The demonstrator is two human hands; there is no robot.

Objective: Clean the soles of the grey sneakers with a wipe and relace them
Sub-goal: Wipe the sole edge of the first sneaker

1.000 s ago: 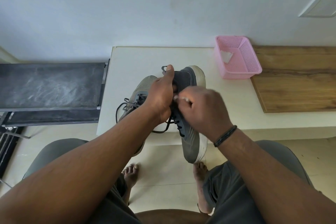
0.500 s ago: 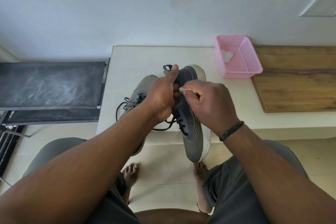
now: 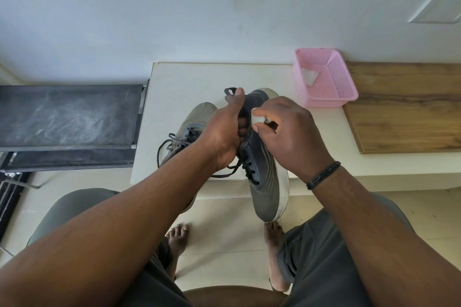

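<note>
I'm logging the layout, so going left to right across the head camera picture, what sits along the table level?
Dark dusty board → grey sneaker lying on the table → grey sneaker held up in both hands → pink basket → wooden board.

A home room: tiled floor, bare feet, pink basket on white bench

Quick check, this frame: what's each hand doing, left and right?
Left hand: grips the held sneaker near its collar.
Right hand: pinches a lace end at the same sneaker.
</note>
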